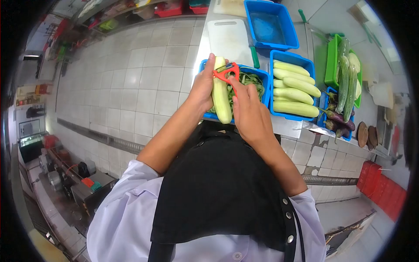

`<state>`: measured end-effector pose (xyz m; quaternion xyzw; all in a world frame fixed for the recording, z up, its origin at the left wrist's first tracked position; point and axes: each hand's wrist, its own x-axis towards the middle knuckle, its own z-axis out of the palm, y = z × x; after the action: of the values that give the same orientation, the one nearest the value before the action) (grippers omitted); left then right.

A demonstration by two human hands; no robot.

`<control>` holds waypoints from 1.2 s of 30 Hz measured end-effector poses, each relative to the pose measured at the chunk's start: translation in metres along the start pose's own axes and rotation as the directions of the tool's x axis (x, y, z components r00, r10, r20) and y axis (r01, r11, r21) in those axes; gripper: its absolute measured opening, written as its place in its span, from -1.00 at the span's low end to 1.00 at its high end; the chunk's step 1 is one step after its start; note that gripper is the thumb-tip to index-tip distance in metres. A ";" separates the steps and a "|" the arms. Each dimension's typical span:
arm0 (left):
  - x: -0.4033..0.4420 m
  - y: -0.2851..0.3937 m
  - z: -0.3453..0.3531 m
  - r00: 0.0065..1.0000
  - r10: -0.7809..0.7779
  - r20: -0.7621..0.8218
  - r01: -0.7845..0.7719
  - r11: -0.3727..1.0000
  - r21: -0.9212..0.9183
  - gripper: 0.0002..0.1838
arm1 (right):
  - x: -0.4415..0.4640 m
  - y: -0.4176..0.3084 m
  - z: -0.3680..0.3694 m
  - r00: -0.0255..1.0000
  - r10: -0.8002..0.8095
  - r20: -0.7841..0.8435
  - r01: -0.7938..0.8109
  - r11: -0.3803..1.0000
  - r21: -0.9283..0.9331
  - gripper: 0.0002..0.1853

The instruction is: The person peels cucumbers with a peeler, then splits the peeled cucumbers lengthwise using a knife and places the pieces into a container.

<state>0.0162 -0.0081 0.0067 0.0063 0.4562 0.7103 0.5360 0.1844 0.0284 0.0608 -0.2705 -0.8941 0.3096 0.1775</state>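
My left hand (202, 89) is wrapped round a long, pale green peeled cucumber (223, 102), held upright in the view. In my right hand (254, 115) is a red peeler (232, 72), its blade against the upper part of the cucumber. Below both hands sits a blue basin (267, 85) with dark green peels (253, 83) in it. Just right of it, a second blue basin (293, 117) holds several pale peeled cucumbers (296, 95).
Beyond the peels lie a white cutting board (229, 39), a green knife handle (254, 57) and another blue basin (276, 43). On the right are a green basket (332, 61), dark green long vegetables (350, 87) and eggplants (339, 118). Red crates (379, 187) stand farther right.
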 end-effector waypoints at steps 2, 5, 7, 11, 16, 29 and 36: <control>-0.003 0.000 0.002 0.999 0.023 -0.036 -0.019 0.995 0.102 -0.32 | -0.004 0.003 -0.004 0.999 -0.002 0.034 0.002 1.000 0.002 -0.52; 0.009 -0.005 -0.009 0.987 0.071 -0.147 -0.060 0.996 0.073 -0.35 | -0.018 0.005 -0.005 0.997 -0.013 0.080 0.010 0.999 0.036 -0.54; 0.018 -0.002 -0.018 0.987 0.073 -0.142 -0.062 0.995 0.084 -0.36 | -0.028 0.010 -0.007 0.995 -0.029 0.100 0.022 0.998 0.066 -0.55; 0.030 0.002 -0.038 0.986 0.113 -0.124 -0.122 0.990 -0.071 -0.35 | -0.038 0.030 -0.024 0.996 -0.031 0.084 0.007 0.963 0.270 -0.60; 0.019 -0.012 -0.030 0.994 -0.103 -0.027 0.102 0.993 -0.062 -0.38 | -0.030 0.038 -0.029 0.998 0.051 -0.048 -0.029 0.929 0.369 -0.61; 0.001 -0.038 -0.027 0.985 -0.167 0.052 0.165 0.986 0.025 -0.41 | -0.022 0.026 0.024 0.998 -0.054 0.033 0.046 0.979 0.199 -0.50; -0.010 -0.026 -0.026 0.998 0.018 -0.059 -0.021 0.999 -0.050 -0.33 | -0.029 0.012 0.022 0.992 -0.102 0.077 0.083 0.973 0.216 -0.50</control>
<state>0.0270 -0.0318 -0.0206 -0.0237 0.4536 0.7267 0.5155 0.2014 0.0094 0.0321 -0.1941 -0.8746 0.4061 0.1801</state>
